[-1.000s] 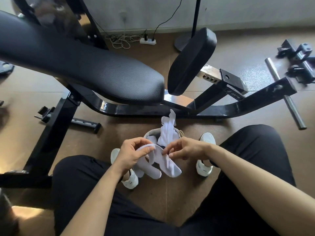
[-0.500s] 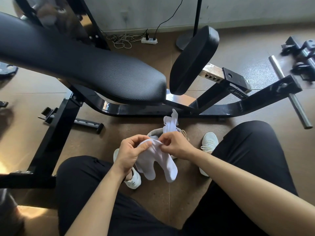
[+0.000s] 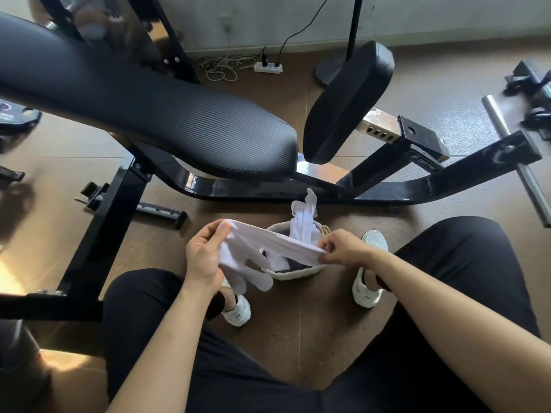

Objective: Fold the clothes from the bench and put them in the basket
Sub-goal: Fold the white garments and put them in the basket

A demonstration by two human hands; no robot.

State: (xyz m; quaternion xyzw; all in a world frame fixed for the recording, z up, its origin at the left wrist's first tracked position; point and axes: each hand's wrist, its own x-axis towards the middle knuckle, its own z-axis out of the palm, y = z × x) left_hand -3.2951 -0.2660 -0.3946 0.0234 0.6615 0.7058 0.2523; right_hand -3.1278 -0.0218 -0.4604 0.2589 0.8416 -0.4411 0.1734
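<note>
White socks were stretched across the frame's centre, pinched by the left hand and right hand directly above the basket on the floor. Loose toe ends dangled lower left; a slipping pinch could undo the fold.

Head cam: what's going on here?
A seated person is sorting laundry beside a weight bench. Both hands hold a pair of white socks: the left hand grips one end, the right hand pinches the other, so the socks stretch above a small woven basket on the floor between the feet. Another white garment sticks up out of the basket. The bench pad shows no clothes.
</note>
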